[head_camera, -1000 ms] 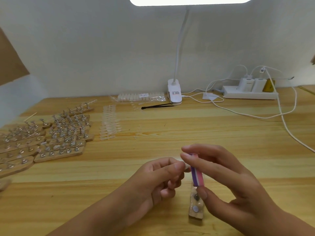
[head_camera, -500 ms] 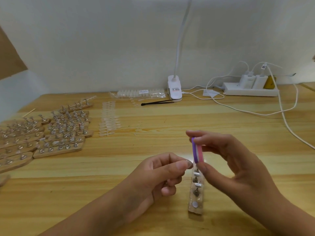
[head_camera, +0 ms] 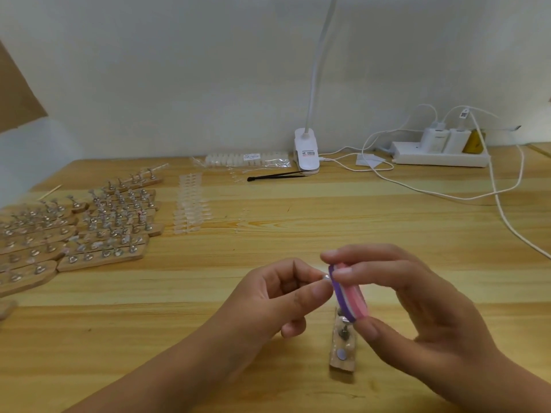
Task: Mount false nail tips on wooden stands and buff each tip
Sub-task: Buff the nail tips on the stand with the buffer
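On the table (head_camera: 387, 222) — wooden stands (head_camera: 101, 234), tip strips (head_camera: 190, 207), lamp (head_camera: 306, 150)

A nail-craft workbench: wooden table (head_camera: 298, 234), clip lamp (head_camera: 306, 150), rows of stands (head_camera: 113, 222).

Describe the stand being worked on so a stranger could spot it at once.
On the table, look near the front edge, at centre. The stand lies below the striped buffer held by the right hand. Unlike the other stands packed at the left, it lies alone.
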Tool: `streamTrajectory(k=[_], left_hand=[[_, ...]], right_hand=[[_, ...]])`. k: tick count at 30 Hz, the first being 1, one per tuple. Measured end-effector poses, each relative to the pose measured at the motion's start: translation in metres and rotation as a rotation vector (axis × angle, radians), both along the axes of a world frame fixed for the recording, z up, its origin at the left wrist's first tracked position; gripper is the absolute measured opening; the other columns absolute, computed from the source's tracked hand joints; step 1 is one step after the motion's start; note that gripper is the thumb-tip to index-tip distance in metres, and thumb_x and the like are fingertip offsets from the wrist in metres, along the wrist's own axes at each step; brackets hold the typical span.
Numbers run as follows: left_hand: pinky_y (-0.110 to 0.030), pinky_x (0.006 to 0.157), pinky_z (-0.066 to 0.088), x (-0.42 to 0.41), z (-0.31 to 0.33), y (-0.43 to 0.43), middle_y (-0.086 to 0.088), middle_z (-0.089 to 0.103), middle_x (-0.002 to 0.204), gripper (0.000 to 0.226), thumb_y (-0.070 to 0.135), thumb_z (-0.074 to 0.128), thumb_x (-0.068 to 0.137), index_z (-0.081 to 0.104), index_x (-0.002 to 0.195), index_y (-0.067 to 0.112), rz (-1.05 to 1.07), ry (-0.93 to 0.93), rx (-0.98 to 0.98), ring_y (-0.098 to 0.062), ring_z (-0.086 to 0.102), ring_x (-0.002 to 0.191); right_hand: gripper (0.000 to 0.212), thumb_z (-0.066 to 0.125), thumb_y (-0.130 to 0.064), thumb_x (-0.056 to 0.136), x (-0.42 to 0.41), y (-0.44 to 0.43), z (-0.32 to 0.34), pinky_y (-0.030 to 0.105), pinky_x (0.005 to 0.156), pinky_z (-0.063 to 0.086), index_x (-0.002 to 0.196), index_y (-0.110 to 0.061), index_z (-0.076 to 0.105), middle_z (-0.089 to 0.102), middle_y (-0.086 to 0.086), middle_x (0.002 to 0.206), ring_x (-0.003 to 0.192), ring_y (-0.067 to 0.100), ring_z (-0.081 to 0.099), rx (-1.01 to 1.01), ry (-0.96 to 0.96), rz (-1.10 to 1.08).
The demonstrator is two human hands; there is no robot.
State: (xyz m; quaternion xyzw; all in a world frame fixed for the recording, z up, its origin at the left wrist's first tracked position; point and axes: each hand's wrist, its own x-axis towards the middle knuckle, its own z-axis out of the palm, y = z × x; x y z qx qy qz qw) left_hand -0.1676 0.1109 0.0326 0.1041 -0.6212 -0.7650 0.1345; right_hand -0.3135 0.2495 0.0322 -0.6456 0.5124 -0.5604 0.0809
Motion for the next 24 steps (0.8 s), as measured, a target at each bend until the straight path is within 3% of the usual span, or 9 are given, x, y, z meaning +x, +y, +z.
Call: streamTrajectory(k=[4, 9, 12, 17, 21, 24], left_hand=[[-0.011, 0.05, 0.039, 0.0004, -0.0006, -0.0001, 0.015, 0.063, 0.069, 0.005, 0.034, 0.073, 0.076, 0.072, 0.08, 0.031, -0.018, 0.02, -0.039, 0.0, 0.043, 0.047], [-0.013, 0.05, 0.039, -0.0002, -0.0034, -0.0008, 0.007, 0.059, 0.072, 0.015, 0.036, 0.074, 0.076, 0.072, 0.085, 0.024, -0.043, 0.015, -0.023, -0.002, 0.043, 0.051], [-0.011, 0.051, 0.04, -0.0001, -0.0031, 0.0003, 0.016, 0.061, 0.07, 0.007, 0.035, 0.072, 0.079, 0.072, 0.084, 0.031, -0.06, 0.019, -0.042, 0.0, 0.044, 0.049], [-0.012, 0.05, 0.039, -0.0014, -0.0041, -0.0008, 0.013, 0.059, 0.071, 0.014, 0.038, 0.072, 0.077, 0.072, 0.085, 0.026, -0.036, 0.012, -0.033, 0.0, 0.046, 0.053], [-0.013, 0.051, 0.038, -0.0029, -0.005, -0.0028, 0.014, 0.054, 0.066, 0.02, 0.042, 0.073, 0.073, 0.073, 0.084, 0.026, 0.018, -0.019, -0.017, 0.0, 0.044, 0.054], [-0.013, 0.052, 0.038, -0.0023, -0.0047, -0.0014, 0.012, 0.054, 0.067, 0.016, 0.042, 0.072, 0.075, 0.073, 0.082, 0.028, -0.008, -0.013, -0.041, 0.0, 0.043, 0.054]], right_hand=[[0.026, 0.068, -0.02, 0.087, -0.007, -0.0022, -0.001, 0.036, 0.093, 0.051, 0.113, -0.017, 0.065, 0.066, -0.004, 0.122, 0.119, 0.02, 0.06, 0.08, -0.134, -0.075], [0.024, 0.063, -0.024, 0.092, -0.0004, -0.0001, -0.0016, 0.038, 0.097, 0.05, 0.114, -0.014, 0.064, 0.063, 0.001, 0.127, 0.121, 0.027, 0.059, 0.006, -0.02, 0.017], [0.028, 0.063, -0.018, 0.087, -0.0063, -0.001, -0.0025, 0.035, 0.096, 0.051, 0.113, -0.012, 0.065, 0.066, -0.003, 0.123, 0.12, 0.021, 0.06, 0.062, -0.146, -0.031], [0.024, 0.062, -0.027, 0.093, -0.001, 0.0008, -0.0048, 0.036, 0.1, 0.048, 0.114, -0.016, 0.064, 0.064, -0.003, 0.126, 0.122, 0.024, 0.059, 0.025, -0.059, 0.005], [0.026, 0.064, -0.028, 0.089, -0.0033, 0.0001, -0.0046, 0.04, 0.101, 0.047, 0.114, -0.021, 0.066, 0.065, -0.004, 0.126, 0.123, 0.023, 0.058, 0.025, -0.173, -0.067], [0.027, 0.065, -0.035, 0.091, -0.0008, 0.0006, -0.0051, 0.037, 0.102, 0.045, 0.116, -0.023, 0.064, 0.065, -0.005, 0.124, 0.122, 0.023, 0.059, -0.004, -0.079, -0.051]])
